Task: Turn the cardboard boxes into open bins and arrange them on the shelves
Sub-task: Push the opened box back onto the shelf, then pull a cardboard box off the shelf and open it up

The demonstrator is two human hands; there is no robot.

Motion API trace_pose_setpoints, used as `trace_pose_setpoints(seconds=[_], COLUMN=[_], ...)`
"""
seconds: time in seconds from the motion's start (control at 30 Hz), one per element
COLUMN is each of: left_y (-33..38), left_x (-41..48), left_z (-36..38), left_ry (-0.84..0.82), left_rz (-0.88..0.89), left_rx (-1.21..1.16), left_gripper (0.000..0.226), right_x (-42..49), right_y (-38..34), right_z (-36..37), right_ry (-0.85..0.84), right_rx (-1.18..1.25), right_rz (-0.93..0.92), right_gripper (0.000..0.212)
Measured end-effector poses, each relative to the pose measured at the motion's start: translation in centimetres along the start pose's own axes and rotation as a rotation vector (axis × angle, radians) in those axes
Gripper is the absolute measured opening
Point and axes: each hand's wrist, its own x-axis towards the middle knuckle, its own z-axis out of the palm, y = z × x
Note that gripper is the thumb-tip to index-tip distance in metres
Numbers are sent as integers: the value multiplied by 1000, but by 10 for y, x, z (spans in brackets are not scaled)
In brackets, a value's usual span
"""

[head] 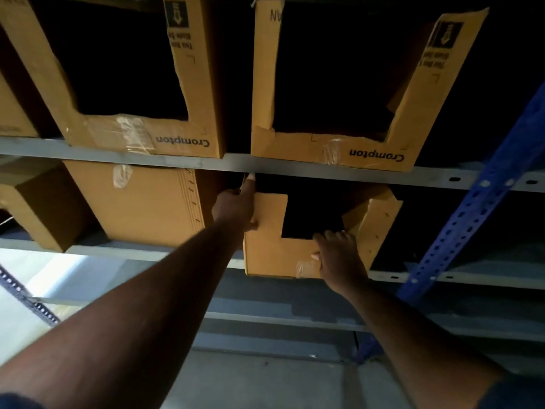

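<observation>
Reaching out with both arms nearly straight, the left hand (pixel 234 206) grips the left front edge of the cut-open cardboard box (pixel 274 255) and the right hand (pixel 339 255) curls its fingers over the cut-out's lower rim, the box resting on the lower shelf (pixel 472 279), opening facing near, its depth hidden in the dark.

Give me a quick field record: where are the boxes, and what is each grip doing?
upper shelf: upper left box and upper right box, both cut open, side by side
lower shelf: plain-faced box at left; held box right of it, cut open
left grip: holds held box's left front edge
right grip: holds the cutout's lower lip
blue post: right of held box
</observation>
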Motion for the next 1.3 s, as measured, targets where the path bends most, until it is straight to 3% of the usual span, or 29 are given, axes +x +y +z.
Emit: trace_pose_setpoints(seconds=[0.13, 0.3, 0.53, 0.63, 0.8, 0.87, 0.97, 1.1, 1.2, 1.3], left_y=[-7, -15, -24, -20, -3, 9, 24, 24, 13, 4], left_x=[-2, -4, 5, 18, 63, 85, 123, 178, 199, 205], left_z=[-7, -34, -115, -164, -242, -272, -312, -354, -364, -363], left_ry=[-37, -30, 45, 34, 88, 144, 222, 101, -40, -129], left_rz=[10, 116, 113, 105, 67, 57, 75, 80, 46, 81], left_rx=[-43, 108, 350, 379, 396, 390, 384, 400, 425, 502], left_gripper=[48, 50, 49, 52, 58, 62, 73, 97, 80, 78], right_x=[4, -1, -17, -23, 32, 75, 137, 168, 171, 179], right_y=[-6, -32, -154, -221, -293, -307, -317, -324, -320, -310], right_z=[-3, -8, -34, -42, -53, -60, -71, -65, -48, -39], right_ry=[-16, -36, 235, 181, 2, -62, -18, 106, 202, 201], right_rx=[-80, -155, 351, 437, 670, 767, 772, 745, 767, 921], right_rz=[34, 221, 528, 564, 397, 442, 565, 736, 868, 1001], right_gripper=[44, 61, 75, 75, 63, 66, 76, 78, 64, 71])
